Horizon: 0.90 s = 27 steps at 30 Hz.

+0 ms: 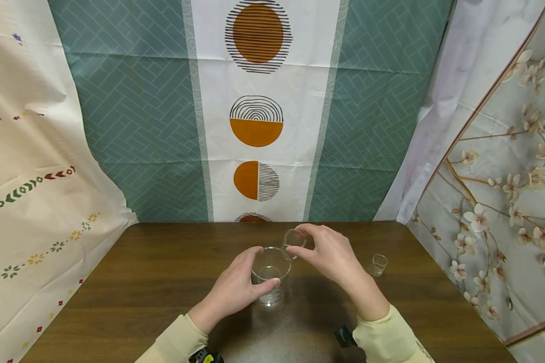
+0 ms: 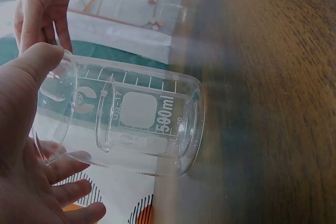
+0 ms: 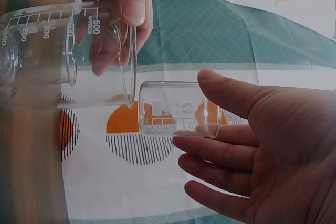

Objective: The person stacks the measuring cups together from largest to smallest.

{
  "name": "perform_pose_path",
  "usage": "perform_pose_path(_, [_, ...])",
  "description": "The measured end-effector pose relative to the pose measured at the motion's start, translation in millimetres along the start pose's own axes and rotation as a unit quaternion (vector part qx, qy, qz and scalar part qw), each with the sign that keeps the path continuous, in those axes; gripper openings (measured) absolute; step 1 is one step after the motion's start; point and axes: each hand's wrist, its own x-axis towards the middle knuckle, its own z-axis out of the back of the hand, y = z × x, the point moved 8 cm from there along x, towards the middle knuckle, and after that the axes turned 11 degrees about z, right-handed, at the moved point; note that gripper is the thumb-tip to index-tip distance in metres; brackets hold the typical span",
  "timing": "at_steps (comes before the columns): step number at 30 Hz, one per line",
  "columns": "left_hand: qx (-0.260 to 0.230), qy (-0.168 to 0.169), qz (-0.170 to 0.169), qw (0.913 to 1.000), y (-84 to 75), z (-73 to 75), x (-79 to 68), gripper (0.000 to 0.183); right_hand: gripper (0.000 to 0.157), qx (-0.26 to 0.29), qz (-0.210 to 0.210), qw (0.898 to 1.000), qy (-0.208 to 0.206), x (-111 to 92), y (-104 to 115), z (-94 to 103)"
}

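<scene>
A large clear glass beaker (image 1: 272, 259), marked 500ml in the left wrist view, stands upright on the table. My left hand (image 1: 236, 285) holds it near the rim, thumb on the near side and fingers around the far side. Inside it sits a smaller beaker (image 2: 107, 114), whose rim shows partway down the glass. Just right of and behind the large beaker, my right hand (image 1: 329, 252) pinches another small glass beaker (image 3: 173, 109) by its upper part, between thumb and fingers. In the right wrist view, this beaker's base is raised off the tabletop, about level with the large beaker's rim.
The smallest beaker (image 1: 379, 264) stands apart on the brown wooden table (image 1: 163, 282), to the right of my right hand. Patterned cloths hang behind the table, a green and white one (image 1: 372, 126) at the back and a floral one (image 1: 495, 217) on the right.
</scene>
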Motion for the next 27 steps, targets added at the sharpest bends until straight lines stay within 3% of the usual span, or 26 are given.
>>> perform_pose_path(17, [-0.004,0.001,-0.002,1.0000,2.7,-1.7,0.6,0.092,0.040,0.010,0.014,1.000,-0.021,1,10,-6.1])
perform_pose_path(27, [-0.006,0.005,0.002,1.0000,3.0,-1.6,-0.4,0.093,0.041,0.038,0.019,0.999,-0.010,1,17,-14.6])
